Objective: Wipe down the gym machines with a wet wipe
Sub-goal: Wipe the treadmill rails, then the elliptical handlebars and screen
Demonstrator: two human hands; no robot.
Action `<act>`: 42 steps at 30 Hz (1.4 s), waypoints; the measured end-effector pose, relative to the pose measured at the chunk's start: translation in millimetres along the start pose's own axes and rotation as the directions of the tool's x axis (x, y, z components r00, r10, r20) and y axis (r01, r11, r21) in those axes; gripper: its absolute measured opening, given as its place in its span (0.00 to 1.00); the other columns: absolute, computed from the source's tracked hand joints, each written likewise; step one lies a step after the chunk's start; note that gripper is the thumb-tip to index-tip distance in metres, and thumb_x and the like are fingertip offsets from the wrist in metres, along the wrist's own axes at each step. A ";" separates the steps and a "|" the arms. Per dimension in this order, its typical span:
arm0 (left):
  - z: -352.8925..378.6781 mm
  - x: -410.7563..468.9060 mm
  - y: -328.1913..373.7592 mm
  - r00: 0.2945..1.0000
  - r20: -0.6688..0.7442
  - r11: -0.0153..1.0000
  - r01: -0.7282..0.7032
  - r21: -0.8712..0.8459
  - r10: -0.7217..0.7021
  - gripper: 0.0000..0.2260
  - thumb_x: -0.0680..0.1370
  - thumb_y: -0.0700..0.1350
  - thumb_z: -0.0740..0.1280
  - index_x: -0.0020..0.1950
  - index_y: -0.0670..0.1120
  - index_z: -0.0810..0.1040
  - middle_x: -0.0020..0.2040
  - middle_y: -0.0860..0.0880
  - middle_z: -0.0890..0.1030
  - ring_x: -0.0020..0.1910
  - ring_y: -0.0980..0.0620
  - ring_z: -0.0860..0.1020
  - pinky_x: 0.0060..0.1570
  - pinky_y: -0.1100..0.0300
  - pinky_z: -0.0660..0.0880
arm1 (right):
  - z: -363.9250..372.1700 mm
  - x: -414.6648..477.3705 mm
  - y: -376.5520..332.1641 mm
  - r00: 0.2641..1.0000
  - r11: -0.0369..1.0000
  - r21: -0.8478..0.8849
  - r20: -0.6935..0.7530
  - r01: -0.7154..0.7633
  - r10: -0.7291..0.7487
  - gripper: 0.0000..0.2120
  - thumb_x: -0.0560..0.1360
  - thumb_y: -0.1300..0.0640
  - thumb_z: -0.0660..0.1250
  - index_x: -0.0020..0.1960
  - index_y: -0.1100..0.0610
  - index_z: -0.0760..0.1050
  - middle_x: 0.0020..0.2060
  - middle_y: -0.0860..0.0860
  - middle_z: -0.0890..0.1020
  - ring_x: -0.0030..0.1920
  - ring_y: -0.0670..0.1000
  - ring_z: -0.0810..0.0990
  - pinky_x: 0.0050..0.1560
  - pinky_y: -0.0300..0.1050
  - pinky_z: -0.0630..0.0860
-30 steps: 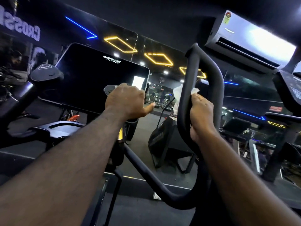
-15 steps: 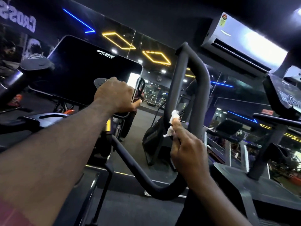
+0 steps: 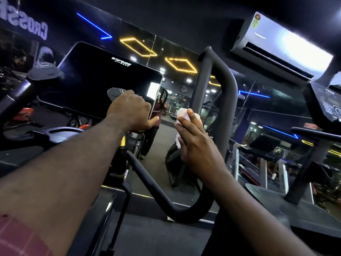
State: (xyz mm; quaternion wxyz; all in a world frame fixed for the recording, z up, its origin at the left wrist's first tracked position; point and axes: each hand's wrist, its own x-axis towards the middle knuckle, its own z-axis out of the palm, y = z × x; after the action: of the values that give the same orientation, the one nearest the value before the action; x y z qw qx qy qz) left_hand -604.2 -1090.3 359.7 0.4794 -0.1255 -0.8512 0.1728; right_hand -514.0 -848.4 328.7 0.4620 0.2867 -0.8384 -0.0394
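Note:
A black looped handlebar (image 3: pixel 227 100) of a cardio machine rises in the middle of the view. My right hand (image 3: pixel 197 145) holds a crumpled white wet wipe (image 3: pixel 181 113) under its fingers, right at the left upright of the loop; the thumb is hidden. My left hand (image 3: pixel 132 112) grips a short black handle (image 3: pixel 113 93) below the machine's dark console screen (image 3: pixel 103 80). Only the handle's rounded end shows past the knuckles.
A mirror wall (image 3: pixel 258 100) stands just beyond the machine and reflects the gym. A second machine's console (image 3: pixel 324 104) and its arm are at the right. An air conditioner (image 3: pixel 280 43) hangs at the upper right. Another black handle (image 3: pixel 44 71) juts in at the left.
My right hand let go of the loop's bar, dropped with the wipe, then rose again toward the loop's left upright. My left hand kept its grip on the short handle.

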 end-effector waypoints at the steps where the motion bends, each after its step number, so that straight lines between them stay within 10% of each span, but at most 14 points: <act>1: -0.6 -0.7 0.1 1.000 0.008 1.000 0.001 0.005 -0.001 0.35 0.78 0.72 0.43 0.34 0.49 0.78 0.28 0.51 0.75 0.30 0.51 0.73 0.45 0.51 0.69 | -0.2 -0.5 -2.2 1.000 1.000 -0.028 0.015 0.001 -0.001 0.20 0.81 0.66 0.66 0.73 0.61 0.74 0.77 0.54 0.70 0.84 0.52 0.52 0.81 0.56 0.60; 9: -3.3 -13.2 3.1 0.999 0.031 0.999 -0.036 0.017 0.035 0.34 0.78 0.71 0.44 0.36 0.50 0.80 0.32 0.49 0.78 0.38 0.48 0.77 0.52 0.48 0.72 | -6.4 -86.2 -7.2 0.980 0.998 -0.050 -0.198 -0.037 0.026 0.24 0.89 0.56 0.48 0.66 0.59 0.82 0.73 0.50 0.77 0.76 0.56 0.72 0.72 0.61 0.73; 14: -0.5 -25.6 11.0 0.998 0.061 0.999 -0.036 0.016 0.035 0.34 0.78 0.71 0.47 0.39 0.50 0.83 0.35 0.48 0.80 0.43 0.48 0.78 0.59 0.48 0.70 | 3.9 -77.9 -6.0 0.944 0.990 -0.065 -0.317 -0.123 0.096 0.15 0.81 0.64 0.67 0.65 0.57 0.84 0.67 0.52 0.81 0.68 0.55 0.81 0.77 0.67 0.64; 19: 2.0 -30.8 14.9 0.997 0.075 1.000 -0.022 -0.013 0.023 0.34 0.78 0.72 0.48 0.40 0.50 0.83 0.36 0.48 0.81 0.45 0.48 0.79 0.65 0.47 0.68 | 1.9 -49.3 -20.5 0.918 0.930 0.029 -0.150 -0.366 0.366 0.31 0.77 0.61 0.72 0.78 0.60 0.68 0.47 0.45 0.83 0.52 0.49 0.83 0.82 0.58 0.56; 26: -0.6 -33.7 15.8 0.996 0.088 1.000 -0.021 -0.014 0.022 0.34 0.79 0.72 0.48 0.38 0.50 0.82 0.34 0.48 0.79 0.42 0.49 0.78 0.63 0.48 0.68 | -11.8 -10.8 -26.5 0.839 0.830 -0.258 0.105 -0.496 0.534 0.16 0.75 0.58 0.69 0.52 0.51 0.61 0.33 0.47 0.74 0.42 0.54 0.86 0.82 0.51 0.50; 29: -2.5 -34.1 15.6 0.995 0.100 1.000 -0.018 -0.016 0.020 0.34 0.79 0.72 0.48 0.38 0.50 0.81 0.33 0.49 0.78 0.41 0.49 0.78 0.63 0.49 0.68 | -20.7 -25.9 -25.9 0.873 0.871 -0.228 0.130 -0.435 0.470 0.07 0.79 0.56 0.57 0.56 0.53 0.64 0.40 0.46 0.78 0.51 0.51 0.85 0.82 0.52 0.41; 32: -4.6 -34.7 16.6 0.994 0.104 1.000 -0.019 -0.022 0.021 0.33 0.80 0.71 0.48 0.38 0.50 0.81 0.33 0.49 0.78 0.42 0.49 0.78 0.63 0.49 0.68 | -29.6 -51.2 -28.3 0.903 0.906 -0.212 0.155 -0.366 0.401 0.28 0.78 0.49 0.40 0.72 0.57 0.64 0.56 0.47 0.79 0.66 0.49 0.79 0.81 0.59 0.34; 42: -2.9 -35.2 18.6 0.994 0.108 1.000 -0.015 -0.012 0.016 0.34 0.79 0.72 0.47 0.39 0.51 0.82 0.35 0.49 0.79 0.42 0.49 0.78 0.64 0.49 0.68 | -13.3 -93.8 -6.3 0.988 0.994 -0.009 -0.117 -0.106 0.104 0.29 0.77 0.66 0.53 0.78 0.61 0.69 0.77 0.56 0.70 0.79 0.53 0.67 0.78 0.61 0.65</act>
State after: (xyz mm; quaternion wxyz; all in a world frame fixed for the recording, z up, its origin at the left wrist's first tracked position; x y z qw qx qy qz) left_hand -582.9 -1086.3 326.2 0.4307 -0.1253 -0.8758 0.1785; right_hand -462.2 -802.5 263.6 0.5135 0.2402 -0.8238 -0.0048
